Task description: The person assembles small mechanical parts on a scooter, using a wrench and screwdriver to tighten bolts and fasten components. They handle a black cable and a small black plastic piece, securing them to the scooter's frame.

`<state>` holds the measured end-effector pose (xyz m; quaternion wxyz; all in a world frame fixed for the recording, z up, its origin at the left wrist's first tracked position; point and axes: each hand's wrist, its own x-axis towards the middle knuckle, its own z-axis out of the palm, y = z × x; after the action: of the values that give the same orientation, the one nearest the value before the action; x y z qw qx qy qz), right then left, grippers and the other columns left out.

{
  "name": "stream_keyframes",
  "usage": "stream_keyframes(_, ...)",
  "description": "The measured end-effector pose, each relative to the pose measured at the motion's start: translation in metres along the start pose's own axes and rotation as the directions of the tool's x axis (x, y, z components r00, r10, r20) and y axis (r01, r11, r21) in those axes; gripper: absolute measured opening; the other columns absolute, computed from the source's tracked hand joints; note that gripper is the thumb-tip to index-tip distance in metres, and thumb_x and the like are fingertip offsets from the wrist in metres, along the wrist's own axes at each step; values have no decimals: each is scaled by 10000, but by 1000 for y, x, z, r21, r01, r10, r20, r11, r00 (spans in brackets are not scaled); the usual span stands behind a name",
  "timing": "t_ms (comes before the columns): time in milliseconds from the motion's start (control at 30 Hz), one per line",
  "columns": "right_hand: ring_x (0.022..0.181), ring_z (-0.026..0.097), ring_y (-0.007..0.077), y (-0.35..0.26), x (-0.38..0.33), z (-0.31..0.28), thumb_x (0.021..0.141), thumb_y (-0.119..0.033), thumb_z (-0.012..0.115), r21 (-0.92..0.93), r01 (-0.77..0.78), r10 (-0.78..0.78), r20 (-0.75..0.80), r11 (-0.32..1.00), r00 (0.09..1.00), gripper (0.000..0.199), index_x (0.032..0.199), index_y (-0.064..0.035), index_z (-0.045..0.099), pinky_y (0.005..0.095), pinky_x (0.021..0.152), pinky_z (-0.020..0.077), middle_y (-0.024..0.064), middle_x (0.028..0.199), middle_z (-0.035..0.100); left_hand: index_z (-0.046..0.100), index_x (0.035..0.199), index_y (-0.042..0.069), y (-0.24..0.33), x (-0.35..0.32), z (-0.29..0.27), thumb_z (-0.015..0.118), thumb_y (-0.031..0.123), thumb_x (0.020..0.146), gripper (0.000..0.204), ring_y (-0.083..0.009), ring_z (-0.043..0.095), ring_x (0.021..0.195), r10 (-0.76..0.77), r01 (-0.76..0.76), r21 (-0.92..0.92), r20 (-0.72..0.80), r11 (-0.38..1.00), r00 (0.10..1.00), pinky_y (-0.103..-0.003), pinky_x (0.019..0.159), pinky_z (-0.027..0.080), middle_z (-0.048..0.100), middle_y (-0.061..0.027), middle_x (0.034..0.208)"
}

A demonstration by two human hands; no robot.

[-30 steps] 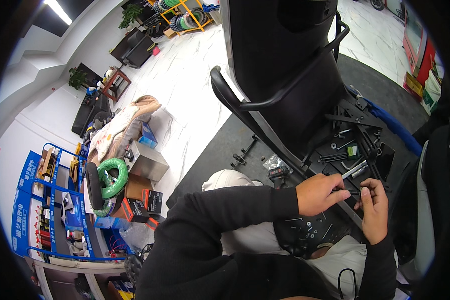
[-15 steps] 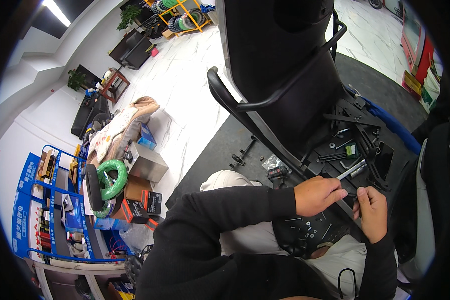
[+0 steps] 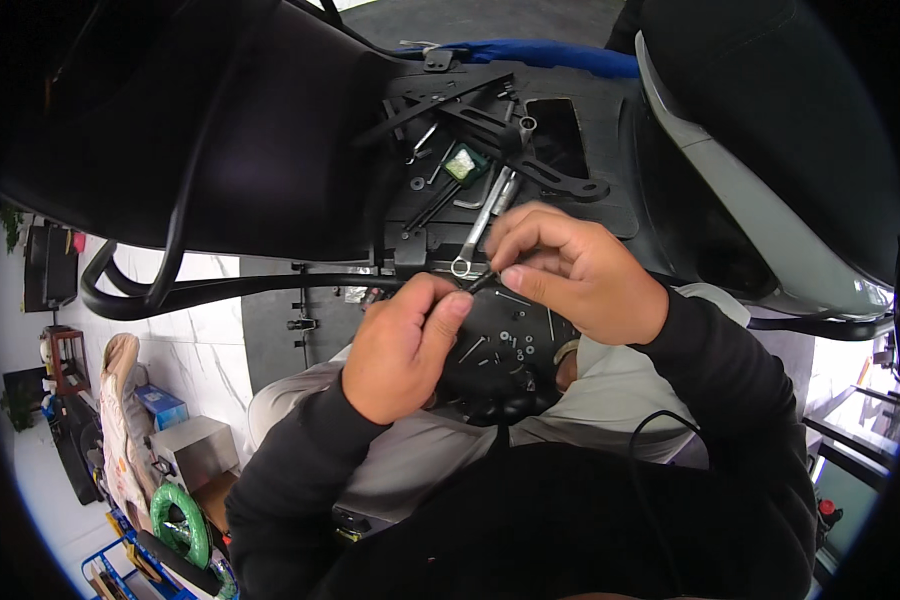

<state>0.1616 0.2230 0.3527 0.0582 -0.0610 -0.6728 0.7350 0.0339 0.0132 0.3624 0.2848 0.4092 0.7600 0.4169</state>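
Between my hands is a slim dark rod-like piece (image 3: 482, 283), perhaps a bolt; its exact kind is too small to tell. My left hand (image 3: 402, 345) pinches one end between thumb and curled index finger. At the other end is my right hand (image 3: 582, 275), its thumb close against the piece and its curled fingers partly blurred. Just beyond them a silver ring spanner (image 3: 482, 235) lies on the dark footboard (image 3: 610, 205), one ring end near my fingertips. Below my hands, several loose screws, nuts and washers (image 3: 505, 340) lie on a dark surface between my knees.
On the footboard are black slotted brackets (image 3: 510, 140), a green-and-clear small box (image 3: 463, 163), hex keys (image 3: 433, 207) and a dark phone-like slab (image 3: 556, 138). A black seat-like panel (image 3: 220, 130) stands left, with a black tube rail (image 3: 185, 200). Grey-trimmed bodywork (image 3: 735, 160) rises at right.
My view has swung round to the right, bringing the footboard to the centre. My hands stay close together around the small dark piece, and the right fingers have shifted beside it.
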Motion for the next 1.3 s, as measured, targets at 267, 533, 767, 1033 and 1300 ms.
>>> stream_keyframes(267,1010,681,111,-12,3,-12,1040,-165,717,-167,-424,436,44,890,899,214,1168,6,713,260,918,556,72,1105,721,672,1048,-13,8,2,-4,646,235,1089,253,-333,685,630,-6,6,-4,33,1000,999,-400,606,518,675,-172,720)
stream_keyframes(533,872,694,117,-12,4,-9,1070,-179,691,86,-308,306,41,947,951,231,1182,23,696,279,785,583,51,985,714,669,1052,-11,8,1,-10,661,223,1080,236,-350,686,628,-24,24,-31,11,999,1000,-410,607,522,670,-172,709)
stream_keyframes(767,904,680,113,-14,10,1,1065,-205,706,-10,24,-24,2,1000,1000,297,1232,39,672,264,812,564,59,1042,715,670,1051,-8,9,-2,-16,665,223,1075,232,-382,704,668,-29,29,-12,0,1000,1000,-423,616,534,692,-192,771)
stream_keyframes(1033,996,682,153,-14,3,-4,1059,-173,690,-15,-357,357,68,934,932,276,1237,26,625,299,876,560,113,1158,690,667,1061,17,1,-7,-16,674,239,1058,222,-367,742,762,19,-19,21,5,1000,1000,-431,676,562,719,-191,816)
stream_keyframes(1300,1083,639,138,-11,8,-11,978,-48,729,97,-481,480,43,871,876,332,1284,38,633,284,969,514,121,1273,653,626,1007,6,-7,-3,-6,678,273,1059,277,-423,702,706,108,-108,2,-53,994,993,-471,619,531,679,-203,738)
